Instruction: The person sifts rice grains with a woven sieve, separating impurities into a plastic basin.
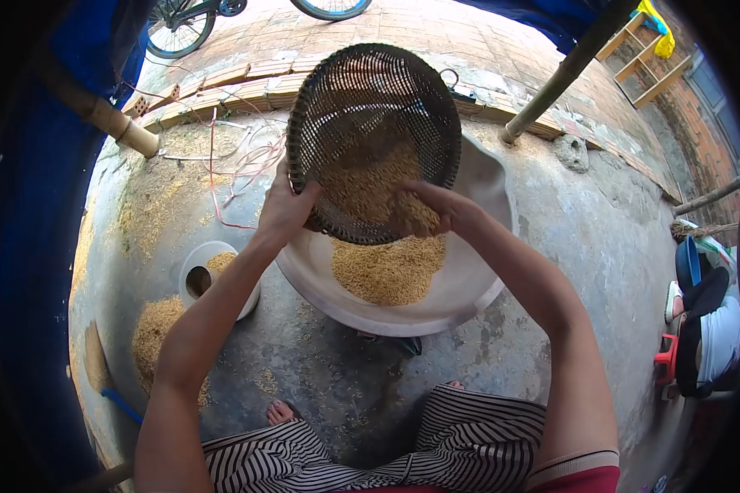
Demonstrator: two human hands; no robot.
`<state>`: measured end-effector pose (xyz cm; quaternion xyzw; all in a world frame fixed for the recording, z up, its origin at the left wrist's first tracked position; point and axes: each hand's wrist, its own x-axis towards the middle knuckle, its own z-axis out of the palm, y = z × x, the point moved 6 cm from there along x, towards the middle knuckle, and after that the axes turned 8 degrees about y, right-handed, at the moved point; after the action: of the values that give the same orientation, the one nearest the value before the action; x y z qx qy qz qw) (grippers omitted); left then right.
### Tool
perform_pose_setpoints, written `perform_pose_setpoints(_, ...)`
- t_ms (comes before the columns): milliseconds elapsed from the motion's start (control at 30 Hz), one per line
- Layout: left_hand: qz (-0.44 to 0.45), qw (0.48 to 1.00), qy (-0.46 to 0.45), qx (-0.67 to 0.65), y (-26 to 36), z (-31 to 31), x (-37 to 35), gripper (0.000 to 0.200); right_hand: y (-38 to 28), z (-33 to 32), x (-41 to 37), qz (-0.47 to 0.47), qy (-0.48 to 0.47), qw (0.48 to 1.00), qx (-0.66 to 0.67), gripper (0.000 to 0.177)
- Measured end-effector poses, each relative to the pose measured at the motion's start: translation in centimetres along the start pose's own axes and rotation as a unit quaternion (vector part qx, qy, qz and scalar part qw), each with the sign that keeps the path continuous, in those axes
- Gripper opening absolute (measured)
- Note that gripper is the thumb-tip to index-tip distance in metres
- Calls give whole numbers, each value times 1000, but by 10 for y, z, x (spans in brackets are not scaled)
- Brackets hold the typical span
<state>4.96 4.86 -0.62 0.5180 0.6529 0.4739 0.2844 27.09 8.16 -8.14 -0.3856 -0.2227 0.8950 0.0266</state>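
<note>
A round woven basket [440,99] with an open mesh is held tilted over a wide, shallow metal basin [304,283]. My left hand [289,197] grips the basket's lower left rim. Inside the basket, my right hand [423,205] rests at the grain [358,185], near the lower right rim; its fingers are partly blurred and hidden among the grain. Below the basket, a heap of golden grain [386,275] lies in the basin.
A white bucket [251,306] with grain and a cup stands left of the basin, beside a grain pile [154,333]. Red and white cords [247,160] lie behind it. Bamboo poles [563,74] flank the basin. A seated person [715,329] is at the far right.
</note>
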Motion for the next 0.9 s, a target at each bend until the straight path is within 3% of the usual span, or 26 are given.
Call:
perform_pose_setpoints(33,-10,1000,-15,-22,-4,5,-2,49,0,1,2,-1,0,1000,1,27)
perform_pose_setpoints(100,-36,998,-36,-39,-12,14,-3,49,-26,-10,-8,-216,271,938,-15,33)
perform_pose_setpoints(233,-139,986,-76,-49,-23,26,-12,48,-47,-20,-2,-259,238,926,-141,31)
perform_pose_setpoints(300,-149,984,-84,-53,-23,28,-14,47,-62,-1,-38,-282,409,777,-386,25)
perform_pose_setpoints(333,-160,981,-92,-56,-24,29,-15,47,-63,-11,-36,-281,410,777,-385,25)
perform_pose_setpoints(400,-163,980,-89,-69,-27,27,-14,47,-75,-31,-44,-410,404,708,-409,22)
perform_pose_setpoints(433,-168,979,-85,-82,-30,24,-13,47,-73,-43,-51,-410,404,709,-408,22)
perform_pose_setpoints(500,-128,988,-63,-66,-31,15,-8,46,-51,-55,-53,-249,268,894,-259,23)
perform_pose_setpoints(533,-86,994,-40,-49,-28,11,-5,45,-42,-52,-58,-189,224,902,-318,22)
perform_pose_setpoints(567,-87,994,-39,-49,-27,10,-5,45,-35,-47,-60,-188,223,902,-319,22)
perform_pose_setpoints(633,-20,998,29,-51,-10,-1,-4,43,4,-39,-57,-35,180,876,-447,24)
perform_pose_setpoints(700,-22,999,31,-37,-7,-3,0,43,35,-73,-20,23,211,823,-526,31)
perform_pose_setpoints(767,-62,987,31,-146,-18,-2,6,42,58,-95,16,114,233,694,-672,45)
perform_pose_setpoints(833,-95,981,33,-167,-18,-1,10,41,76,-69,19,141,263,702,-646,60)
perform_pose_setpoints(900,-131,972,38,-190,-17,-1,10,40,89,-44,34,35,317,712,-626,70)
